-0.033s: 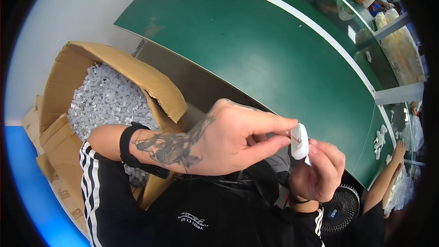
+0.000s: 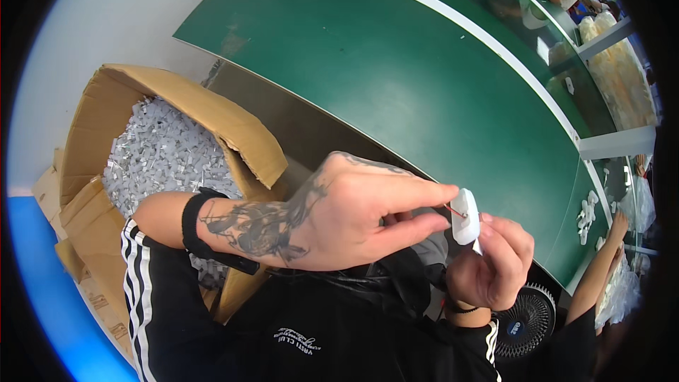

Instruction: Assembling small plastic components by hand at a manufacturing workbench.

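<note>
A small white plastic housing (image 2: 465,218), rounded and oblong, is held upright in front of my body. My right hand (image 2: 494,262) grips it from its right side with thumb and fingers closed. A thin red wire (image 2: 455,211) crosses the housing's inner face and runs toward the fingertips of my left hand (image 2: 382,216), which is closed in a pinch at the housing's left edge. The exact contact between those fingertips and the wire is partly hidden. Below the housing a small white pointed piece (image 2: 478,246) sticks out by my right fingers.
At left stands an open cardboard box (image 2: 244,138) filled with many small whitish parts (image 2: 173,152). A green worktable (image 2: 339,64) stretches ahead, with white pieces (image 2: 586,218) at its right end. A black fan (image 2: 525,322) is at lower right, beside a co-worker's arm (image 2: 598,269).
The housing has turned slightly, so more of its inner face and the red wire show. Both hands have otherwise hardly moved.
</note>
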